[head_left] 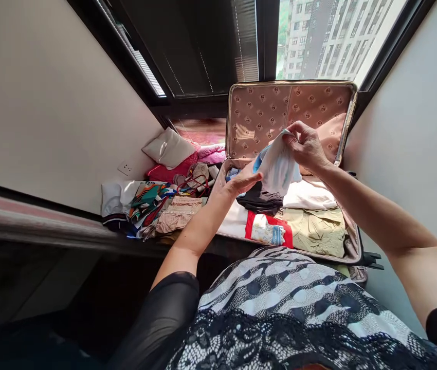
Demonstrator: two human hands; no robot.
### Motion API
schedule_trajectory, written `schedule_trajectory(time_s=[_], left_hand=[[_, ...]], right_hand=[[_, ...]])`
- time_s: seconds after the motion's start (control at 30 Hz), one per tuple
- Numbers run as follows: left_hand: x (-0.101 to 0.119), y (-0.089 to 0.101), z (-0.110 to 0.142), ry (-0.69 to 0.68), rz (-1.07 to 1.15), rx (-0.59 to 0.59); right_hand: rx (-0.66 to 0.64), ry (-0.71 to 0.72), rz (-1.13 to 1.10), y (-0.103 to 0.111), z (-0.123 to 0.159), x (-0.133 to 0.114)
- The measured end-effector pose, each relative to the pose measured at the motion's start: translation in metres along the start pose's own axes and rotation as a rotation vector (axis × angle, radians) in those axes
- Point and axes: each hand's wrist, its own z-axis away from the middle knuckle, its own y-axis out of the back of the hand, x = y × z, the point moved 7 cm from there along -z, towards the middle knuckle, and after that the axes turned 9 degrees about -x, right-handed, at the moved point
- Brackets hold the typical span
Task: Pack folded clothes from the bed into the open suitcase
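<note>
My right hand [305,146] is closed, pinching the top corner of a translucent white plastic bag [279,167] with light blue showing in it; I cannot make out its contents. The bag hangs above an open suitcase [351,123] with a pink patterned lining. At the bag's lower left, my left hand [241,182] has its fingers stretched out, close against it; whether they touch is unclear. Below both hands, the packed half holds khaki clothing [316,231], a folded black garment [260,199], white cloth [311,195] and a red-edged packet [268,230].
Left of the suitcase lie a pile of colourful clothes [149,203], folded beige clothing [178,213] and several small items with a red cord. A white cushion [170,148] leans behind them. Walls stand on both sides, with a window [319,41] and dark blinds [199,46] at the back.
</note>
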Motion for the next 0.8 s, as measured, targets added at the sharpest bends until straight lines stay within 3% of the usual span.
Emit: schedule_trajectory(time_s=[0.13,0.33,0.4,0.5,0.6,0.67,0.73,0.8], left_hand=[[-0.019,0.022,-0.001,0.015,-0.038,0.162],[-0.008,0.056,-0.019,-0.005,-0.302,0.244],[-0.003,0.064,-0.028,-0.009,-0.348,0.249],[0.0,0.069,-0.026,-0.02,-0.376,0.252],[-0.013,0.065,0.005,-0.006,-0.44,0.233],[-0.037,0.053,0.038,0.045,-0.492,0.173],[-0.073,0.033,0.073,0.156,-0.548,0.06],[-0.114,0.008,0.105,0.308,-0.63,-0.089]], right_hand=[[-0.058,-0.085,-0.065,0.001,0.003,0.027],[-0.182,-0.17,-0.155,-0.007,-0.002,0.097],[-0.201,-0.138,-0.187,-0.011,-0.004,0.106],[-0.202,-0.018,-0.215,-0.014,0.004,0.099],[-0.193,0.055,-0.179,-0.016,0.04,0.086],[-0.23,0.039,-0.093,-0.026,0.08,0.086],[-0.349,-0.01,0.006,-0.047,0.13,0.095],[-0.546,-0.07,0.064,-0.077,0.182,0.112]])
